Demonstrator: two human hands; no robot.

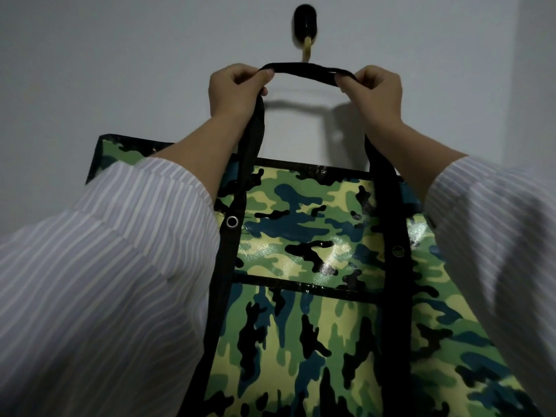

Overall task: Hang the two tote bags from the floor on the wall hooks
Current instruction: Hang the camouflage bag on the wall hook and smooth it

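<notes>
A camouflage tote bag (307,266) with black trim hangs in front of me against the wall. Its black handle strap (304,71) is stretched flat between my two hands, just below a wall hook (306,34) that has a black base and a pale peg. My left hand (237,88) pinches the strap's left end. My right hand (376,91) pinches the right end. The strap sits slightly under the peg's tip and does not rest on it. Only one bag is in view.
The pale grey wall (120,70) fills the background. My white striped sleeves (105,266) cover both lower corners of the view and hide the bag's sides. A wall corner (517,85) runs vertically at the far right.
</notes>
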